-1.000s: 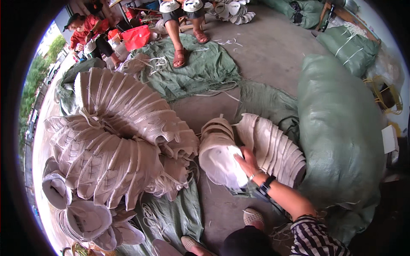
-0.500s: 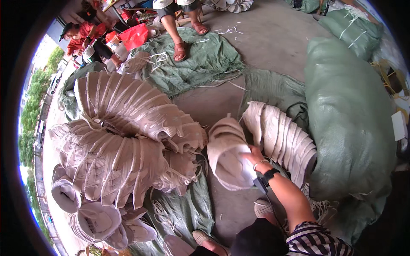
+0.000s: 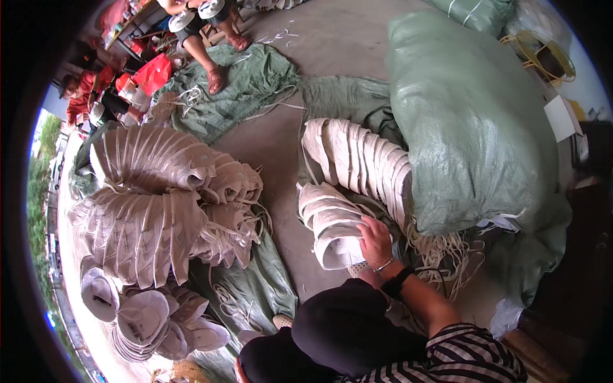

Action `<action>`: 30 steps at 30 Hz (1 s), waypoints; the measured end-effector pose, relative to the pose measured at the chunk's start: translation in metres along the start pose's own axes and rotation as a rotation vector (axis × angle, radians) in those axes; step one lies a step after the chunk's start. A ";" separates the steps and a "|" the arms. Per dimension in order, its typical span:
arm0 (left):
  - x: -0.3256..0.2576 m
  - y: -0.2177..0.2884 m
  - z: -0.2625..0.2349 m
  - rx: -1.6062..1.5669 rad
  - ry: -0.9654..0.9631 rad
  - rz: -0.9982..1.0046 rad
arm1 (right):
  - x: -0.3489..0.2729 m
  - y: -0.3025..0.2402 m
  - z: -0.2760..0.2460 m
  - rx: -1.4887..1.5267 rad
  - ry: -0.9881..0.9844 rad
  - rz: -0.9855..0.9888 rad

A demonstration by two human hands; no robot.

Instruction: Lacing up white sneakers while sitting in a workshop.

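Note:
My right hand [image 3: 375,242], with a bracelet and a black wristband, grips the rim at the near end of a short stack of white shoe uppers [image 3: 332,217]. These uppers are nested one inside another, and the nearest opening faces me. Beside them on the right lies a longer curved row of nested shoe uppers [image 3: 361,153]. At the lower edge, only a sliver of my left hand [image 3: 241,371] shows beside my dark-clad knee; its fingers are hidden.
Large piles of nested uppers [image 3: 137,236] cover the left side, with loose ones in front. A bulging green woven sack [image 3: 472,127] stands at the right, near a tangle of white laces [image 3: 440,255]. Green sheeting [image 3: 230,86] lies on the floor. Two other people sit at the far left.
The view has swung right and my knees have come into it. The short stack of uppers, tilted up in my right hand before, now lies lower beside the longer row.

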State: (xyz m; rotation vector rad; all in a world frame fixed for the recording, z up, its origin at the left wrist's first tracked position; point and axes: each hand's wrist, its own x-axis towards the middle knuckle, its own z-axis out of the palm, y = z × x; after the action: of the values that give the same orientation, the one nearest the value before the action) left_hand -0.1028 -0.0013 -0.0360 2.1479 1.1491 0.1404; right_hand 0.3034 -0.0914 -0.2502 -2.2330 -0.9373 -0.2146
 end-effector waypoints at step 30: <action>-0.022 0.066 0.004 -0.273 0.381 0.161 | 0.006 0.021 -0.107 0.309 -0.164 0.328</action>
State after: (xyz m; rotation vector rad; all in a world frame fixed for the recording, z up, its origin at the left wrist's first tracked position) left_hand -0.0689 -0.0445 0.0061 2.0140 1.0850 0.7622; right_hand 0.3339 -0.1691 -0.1795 -2.0953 -0.6224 0.2502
